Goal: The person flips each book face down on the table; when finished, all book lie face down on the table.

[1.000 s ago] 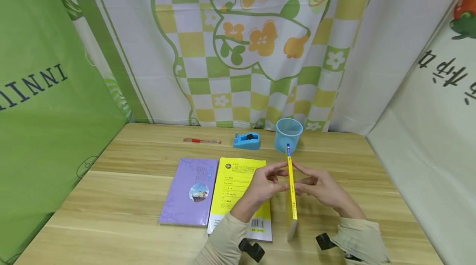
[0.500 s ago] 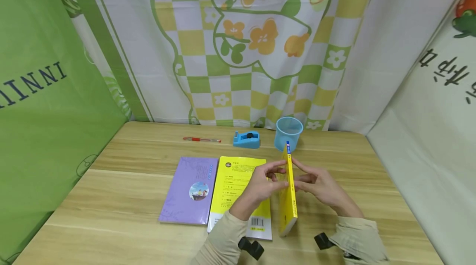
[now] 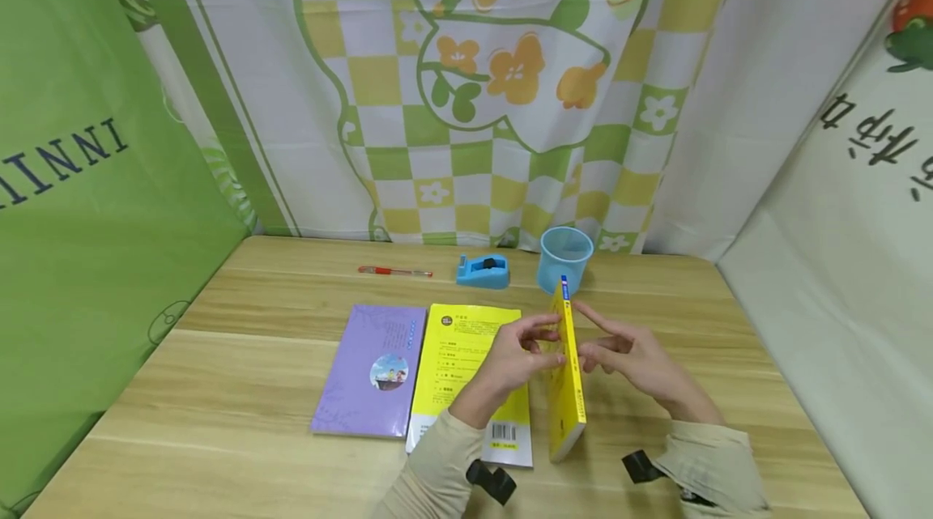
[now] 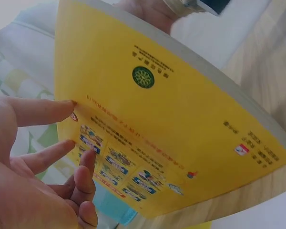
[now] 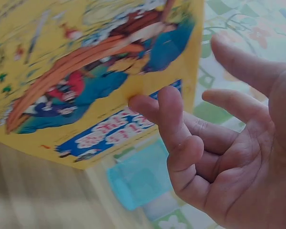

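A thin yellow book (image 3: 566,385) stands on its edge between the hands, spine toward the head camera. My left hand (image 3: 513,353) touches its back cover with thumb and fingertip, as the left wrist view shows; the other fingers of that hand are bent away from the book. On the opposite side, my right hand (image 3: 632,357) is beside the picture cover. In the right wrist view one fingertip (image 5: 136,103) meets that cover, while the thumb and another finger extend apart from it. Left of the upright book lies another yellow book (image 3: 466,365), its back cover up.
A purple book (image 3: 372,373) lies flat beside the flat yellow one. Farther back on the wooden table (image 3: 240,389) are a red pen (image 3: 395,271), a blue tape dispenser (image 3: 483,271) and a blue cup (image 3: 564,260). Curtains (image 3: 525,195) hang behind the table.
The upright book has turned slightly, so more of its left cover shows in the head view. My right hand has shifted a little right and its fingers have loosened from the cover.
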`<action>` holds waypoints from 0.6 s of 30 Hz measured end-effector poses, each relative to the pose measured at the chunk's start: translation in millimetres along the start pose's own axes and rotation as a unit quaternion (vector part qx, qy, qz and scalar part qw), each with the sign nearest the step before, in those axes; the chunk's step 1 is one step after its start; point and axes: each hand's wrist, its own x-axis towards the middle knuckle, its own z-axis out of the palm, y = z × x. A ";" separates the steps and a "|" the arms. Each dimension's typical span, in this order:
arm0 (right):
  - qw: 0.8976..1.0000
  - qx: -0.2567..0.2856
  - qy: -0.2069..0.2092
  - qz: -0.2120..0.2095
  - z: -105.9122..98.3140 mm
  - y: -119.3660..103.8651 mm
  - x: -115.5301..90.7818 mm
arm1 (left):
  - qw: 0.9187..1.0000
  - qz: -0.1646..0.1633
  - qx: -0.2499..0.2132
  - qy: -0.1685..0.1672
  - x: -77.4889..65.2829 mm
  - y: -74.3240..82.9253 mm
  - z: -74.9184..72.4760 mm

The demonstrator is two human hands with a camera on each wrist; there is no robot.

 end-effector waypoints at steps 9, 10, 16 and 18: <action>0.998 -0.028 0.001 0.050 -11.7 -11.1 -9.6 | 0.996 -0.016 0.081 -0.019 4.6 -15.0 4.6; 0.998 -0.031 0.004 0.054 -12.5 -11.3 -10.5 | 0.995 -0.020 0.099 -0.022 5.2 -16.9 4.9; 0.996 -0.040 0.024 0.072 -21.9 -11.8 -17.5 | 0.976 -0.077 0.198 -0.047 3.6 -23.0 7.0; 0.996 -0.043 0.026 0.074 -26.9 -11.5 -21.6 | 0.968 -0.090 0.229 -0.050 2.4 -23.9 9.4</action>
